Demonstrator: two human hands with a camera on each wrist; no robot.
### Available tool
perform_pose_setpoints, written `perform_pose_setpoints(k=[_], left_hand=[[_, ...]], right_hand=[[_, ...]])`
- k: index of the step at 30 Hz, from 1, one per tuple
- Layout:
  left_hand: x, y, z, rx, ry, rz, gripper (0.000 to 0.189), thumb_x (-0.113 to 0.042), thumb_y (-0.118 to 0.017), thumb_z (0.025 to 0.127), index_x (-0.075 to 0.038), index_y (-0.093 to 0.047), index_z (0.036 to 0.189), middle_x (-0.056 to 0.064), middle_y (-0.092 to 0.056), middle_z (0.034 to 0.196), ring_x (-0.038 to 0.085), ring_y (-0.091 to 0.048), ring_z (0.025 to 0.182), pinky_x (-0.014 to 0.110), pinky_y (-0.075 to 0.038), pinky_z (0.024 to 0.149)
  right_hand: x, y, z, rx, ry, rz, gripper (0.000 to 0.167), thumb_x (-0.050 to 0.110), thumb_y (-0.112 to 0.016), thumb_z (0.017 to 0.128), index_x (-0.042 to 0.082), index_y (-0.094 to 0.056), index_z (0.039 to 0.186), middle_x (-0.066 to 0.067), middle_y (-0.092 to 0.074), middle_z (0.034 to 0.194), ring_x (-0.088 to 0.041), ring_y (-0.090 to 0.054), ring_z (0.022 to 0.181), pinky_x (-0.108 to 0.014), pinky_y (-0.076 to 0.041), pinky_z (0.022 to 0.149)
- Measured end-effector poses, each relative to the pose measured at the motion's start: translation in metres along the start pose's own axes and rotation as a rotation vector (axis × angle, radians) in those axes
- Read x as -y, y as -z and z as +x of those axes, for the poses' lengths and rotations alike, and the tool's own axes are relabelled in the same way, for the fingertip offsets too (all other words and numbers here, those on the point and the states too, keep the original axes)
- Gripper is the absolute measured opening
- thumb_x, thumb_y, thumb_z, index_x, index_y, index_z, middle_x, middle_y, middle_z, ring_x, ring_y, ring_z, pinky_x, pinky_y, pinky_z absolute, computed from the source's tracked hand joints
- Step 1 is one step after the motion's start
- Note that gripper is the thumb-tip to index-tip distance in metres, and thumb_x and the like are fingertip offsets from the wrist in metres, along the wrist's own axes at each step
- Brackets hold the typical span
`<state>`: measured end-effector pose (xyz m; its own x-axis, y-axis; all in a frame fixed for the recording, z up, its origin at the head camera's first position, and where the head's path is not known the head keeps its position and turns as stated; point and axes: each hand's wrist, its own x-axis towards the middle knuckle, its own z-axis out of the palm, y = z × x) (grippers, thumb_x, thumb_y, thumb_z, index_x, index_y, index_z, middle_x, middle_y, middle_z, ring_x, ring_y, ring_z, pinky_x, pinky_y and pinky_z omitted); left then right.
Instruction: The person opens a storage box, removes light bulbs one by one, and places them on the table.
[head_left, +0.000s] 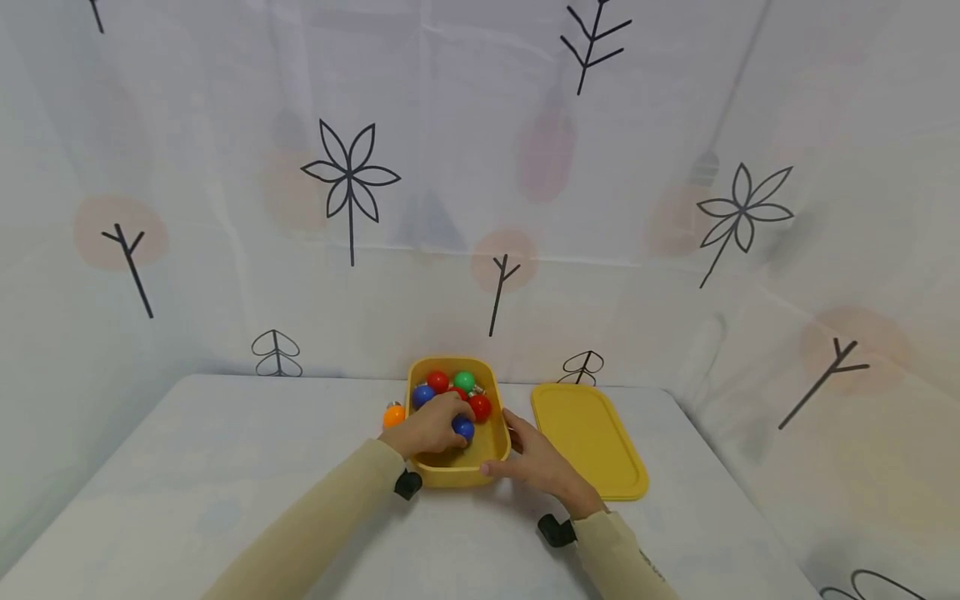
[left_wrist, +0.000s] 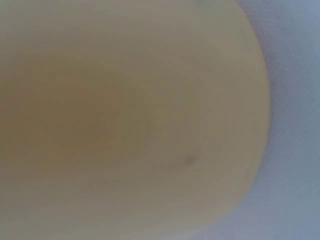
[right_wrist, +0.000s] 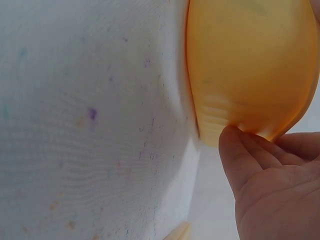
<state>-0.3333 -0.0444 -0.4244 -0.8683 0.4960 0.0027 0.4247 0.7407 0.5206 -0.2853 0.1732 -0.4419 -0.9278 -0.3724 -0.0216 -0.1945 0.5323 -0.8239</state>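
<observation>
Hands first: my left hand (head_left: 431, 426), dipped into the yellow box (head_left: 450, 477), grasps a blue ball (head_left: 464, 430) between thumb and fingers, while my right hand (head_left: 538, 460) grips the box from outside at its near right corner, thumb at the front and fingers along the side. Ahead of my left hand, in the far part of the box, lie a second blue ball (head_left: 423, 396), a green ball (head_left: 465, 381) and red balls (head_left: 481, 408), some showing silver caps. Just outside the left wall sits an orange ball (head_left: 393, 417). To the right of the box, a yellow lid (head_left: 592, 446) lies flat on the white table (head_left: 225, 500). Behind everything hangs a pale cloth (head_left: 435, 183) printed with flowers and twigs.
</observation>
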Motion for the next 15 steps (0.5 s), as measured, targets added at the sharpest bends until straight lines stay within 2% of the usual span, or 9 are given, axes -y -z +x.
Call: perform_pose_setpoints(k=[6, 15], left_hand=[[-0.0007, 0.0008, 0.0002, -0.009, -0.009, 0.001, 0.039, -0.021, -0.077, 0.081, -0.015, -0.066, 0.118, -0.002, -0.055, 0.118, 0.017, -0.050, 0.109, 0.040, -0.043, 0.102], [-0.0044, 0.0047, -0.0059, -0.056, -0.025, -0.062, 0.039, -0.022, -0.077, 0.082, -0.015, -0.065, 0.119, -0.001, -0.053, 0.121, 0.019, -0.049, 0.111, 0.043, -0.043, 0.101]], right_hand=[[0.0000, 0.0003, -0.0002, 0.001, 0.003, 0.006, 0.102, 0.045, -0.077, 0.077, 0.009, -0.019, 0.152, -0.010, -0.026, 0.155, -0.031, -0.038, 0.134, -0.048, -0.036, 0.106], [0.0007, -0.0001, -0.0003, -0.001, 0.002, 0.002, 0.102, 0.046, -0.077, 0.076, 0.010, -0.020, 0.152, -0.010, -0.027, 0.154, -0.031, -0.038, 0.134, -0.048, -0.037, 0.105]])
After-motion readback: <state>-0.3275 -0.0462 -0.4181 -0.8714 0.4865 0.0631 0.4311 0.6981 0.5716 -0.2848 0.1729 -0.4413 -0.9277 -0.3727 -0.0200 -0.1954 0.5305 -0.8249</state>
